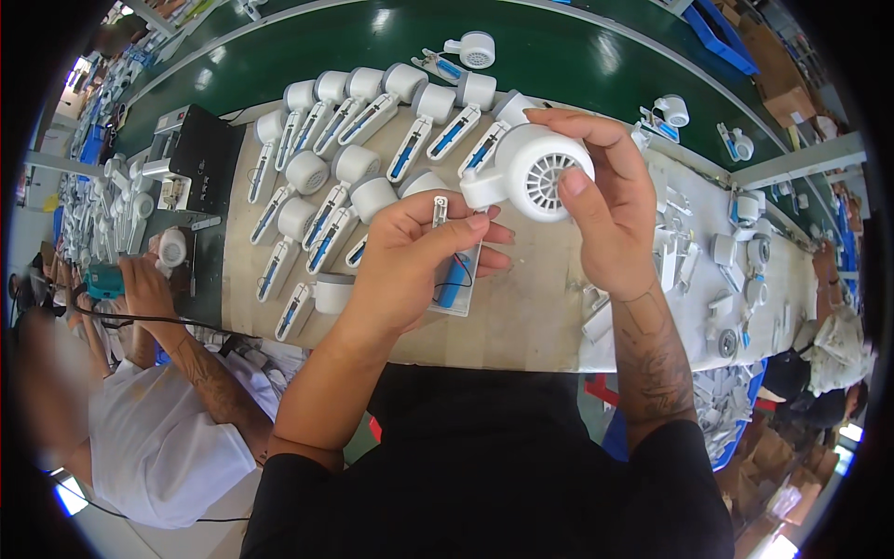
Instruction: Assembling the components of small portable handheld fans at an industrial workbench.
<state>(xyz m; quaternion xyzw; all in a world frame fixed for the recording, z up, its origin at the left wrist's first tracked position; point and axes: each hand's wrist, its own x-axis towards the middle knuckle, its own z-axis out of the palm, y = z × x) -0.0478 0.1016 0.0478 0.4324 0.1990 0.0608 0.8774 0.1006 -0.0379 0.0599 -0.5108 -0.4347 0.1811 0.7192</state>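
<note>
In front of me a white handheld fan is held up between both hands. My right hand is closed around its round head, thumb against the slotted grille and fingers over the far side. My left hand grips the handle, thumb and fingers pinching it just below the head. That handle is an opened shell, and a blue cylindrical battery with thin wires shows inside it. Part of the handle is hidden behind my left fingers.
Rows of similar white fans with open handles cover the table's left half. Loose white parts lie to the right. At the left, a co-worker's hand is by a teal power tool, near a black machine. A green conveyor runs behind.
</note>
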